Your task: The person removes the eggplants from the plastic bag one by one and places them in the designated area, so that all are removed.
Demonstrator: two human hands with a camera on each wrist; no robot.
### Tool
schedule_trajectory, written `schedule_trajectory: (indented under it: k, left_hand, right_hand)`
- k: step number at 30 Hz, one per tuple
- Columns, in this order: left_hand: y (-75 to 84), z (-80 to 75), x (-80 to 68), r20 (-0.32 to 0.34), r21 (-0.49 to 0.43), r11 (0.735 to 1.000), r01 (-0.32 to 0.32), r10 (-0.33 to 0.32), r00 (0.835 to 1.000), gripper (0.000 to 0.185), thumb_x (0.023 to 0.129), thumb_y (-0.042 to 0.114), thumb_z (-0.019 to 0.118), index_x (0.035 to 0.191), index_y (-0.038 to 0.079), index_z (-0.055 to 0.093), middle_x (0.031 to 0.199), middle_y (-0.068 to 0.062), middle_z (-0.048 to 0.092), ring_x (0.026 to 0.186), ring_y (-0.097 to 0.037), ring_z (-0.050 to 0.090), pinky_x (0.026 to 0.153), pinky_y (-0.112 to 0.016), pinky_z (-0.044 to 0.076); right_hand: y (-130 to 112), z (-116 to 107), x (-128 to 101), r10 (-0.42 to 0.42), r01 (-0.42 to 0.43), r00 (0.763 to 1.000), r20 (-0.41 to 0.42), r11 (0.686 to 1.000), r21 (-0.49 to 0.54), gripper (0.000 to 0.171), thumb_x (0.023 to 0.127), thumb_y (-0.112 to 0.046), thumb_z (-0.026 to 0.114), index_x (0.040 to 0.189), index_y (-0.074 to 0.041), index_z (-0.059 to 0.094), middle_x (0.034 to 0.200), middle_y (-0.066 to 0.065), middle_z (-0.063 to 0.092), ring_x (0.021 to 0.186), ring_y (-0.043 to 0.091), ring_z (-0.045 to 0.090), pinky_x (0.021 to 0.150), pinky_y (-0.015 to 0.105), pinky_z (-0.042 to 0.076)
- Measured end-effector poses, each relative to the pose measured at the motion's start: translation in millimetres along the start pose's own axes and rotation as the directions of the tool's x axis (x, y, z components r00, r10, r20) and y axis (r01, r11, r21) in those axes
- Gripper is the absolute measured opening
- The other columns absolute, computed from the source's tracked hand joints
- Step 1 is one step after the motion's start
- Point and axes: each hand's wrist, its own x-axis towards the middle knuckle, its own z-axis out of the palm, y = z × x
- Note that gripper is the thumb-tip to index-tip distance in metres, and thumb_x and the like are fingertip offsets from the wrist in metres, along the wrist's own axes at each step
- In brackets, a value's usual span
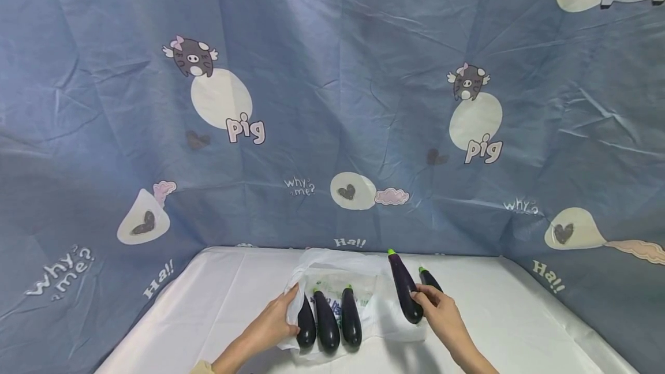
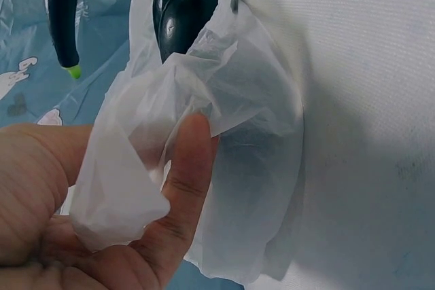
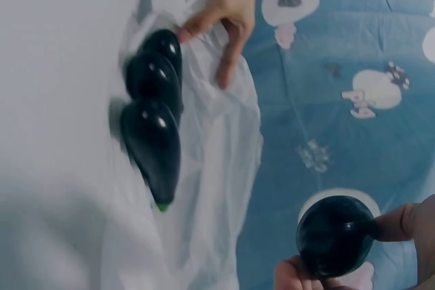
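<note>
White cloth covers the desk [image 1: 218, 310], and behind it hangs a blue sheet [image 1: 332, 103] printed with cartoon pigs, hearts and the words "pig", "why me?" and "Ha!!". Nearest the viewer, the left hand [image 1: 272, 323] lies at the left edge of a thin white plastic bag [image 1: 337, 273]; the left wrist view shows its thumb [image 2: 178, 202] and palm pinching a gathered fold of the film. Just right of that hand, three dark purple eggplants [image 1: 328, 323] lie side by side on the bag, touching or nearly touching one another, their rounded ends toward the viewer and their green stem tips pointing far. To the right, the right hand [image 1: 439, 309] has its fingers curled round the near end of a fourth eggplant [image 1: 404, 286], which slants with its green tip toward the far side, over the right edge of the bag; whether it rests on the desk or is lifted cannot be told. Just right of it and partly hidden by the hand lies a smaller eggplant [image 1: 430, 278], its green tip also pointing far.
</note>
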Motion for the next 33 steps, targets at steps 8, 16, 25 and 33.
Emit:
schedule_trajectory:
  k: [8,16,25,33]
  left_hand:
    - [-0.8,-0.1,0.5,0.002,0.0,1.0,0.006,-0.006,1.0,0.091,0.054,0.002,0.073,0.135,-0.009,0.033,0.135,-0.03,0.037,0.123,-0.044,0.037,0.098,-0.053,0.033]
    - [1.9,-1.1,-0.1,0.013,-0.01,0.999,0.031,-0.031,0.999,0.091,0.055,0.003,0.073,0.136,-0.008,0.032,0.135,-0.031,0.036,0.122,-0.046,0.037,0.097,-0.055,0.033]
    - [0.8,-0.2,0.3,0.015,-0.011,0.999,0.033,-0.032,0.999,0.09,0.056,0.003,0.074,0.135,-0.009,0.033,0.134,-0.032,0.036,0.122,-0.046,0.037,0.097,-0.055,0.034]
    - [2.3,-0.1,-0.4,0.012,-0.008,0.999,0.031,-0.031,0.999,0.09,0.056,0.002,0.074,0.135,-0.009,0.033,0.134,-0.032,0.036,0.122,-0.046,0.037,0.097,-0.055,0.033]
  right_hand:
    - [7,-25,17,0.013,-0.013,0.999,-0.035,1.0,-0.007,0.054,0.086,-0.044,0.051,0.123,-0.004,0.054,0.115,0.019,0.06,0.095,0.024,0.061,0.076,0.038,0.051]
    - [19,-44,32,0.016,-0.017,0.999,-0.049,1.0,-0.015,0.056,0.089,-0.042,0.047,0.126,0.0,0.05,0.118,0.023,0.056,0.096,0.026,0.06,0.082,0.043,0.049]
    - [39,-57,48,0.041,-0.045,0.996,-0.079,0.998,-0.043,0.064,0.087,-0.05,0.045,0.126,0.0,0.05,0.119,0.024,0.055,0.093,0.026,0.06,0.082,0.047,0.047]
    - [52,-65,55,0.06,-0.065,0.996,-0.067,0.996,-0.064,0.064,0.088,-0.049,0.043,0.127,0.002,0.047,0.12,0.025,0.053,0.094,0.026,0.058,0.082,0.047,0.046]
